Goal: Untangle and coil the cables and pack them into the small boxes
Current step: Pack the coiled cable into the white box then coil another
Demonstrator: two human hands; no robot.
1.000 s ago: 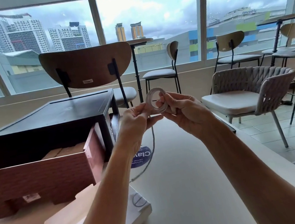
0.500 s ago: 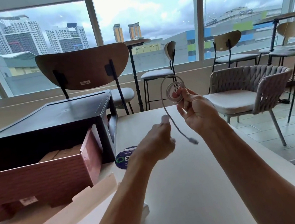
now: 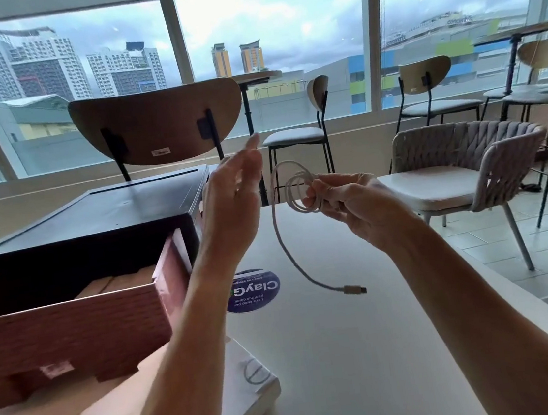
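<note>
Mid-frame, the right hand (image 3: 352,208) pinches the coiled white cable (image 3: 292,187), loops jutting left of its curled fingers (image 3: 328,200), 1 tail dangling. The left hand (image 3: 233,195), just left, is spread loose, apart from it.

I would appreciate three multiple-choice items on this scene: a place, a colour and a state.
1. Where is the plug relative to the blue sticker? A) left of it B) right of it C) on it
2. What colour is the cable? A) black B) white C) red
3. How is the left hand? A) open, holding nothing B) pinching the plug C) fisted

Key: 1 B, it hangs to the sticker's right; 2 B, pale loops in the right hand; 3 A, fingers loosely spread, apart from the cable.
</note>
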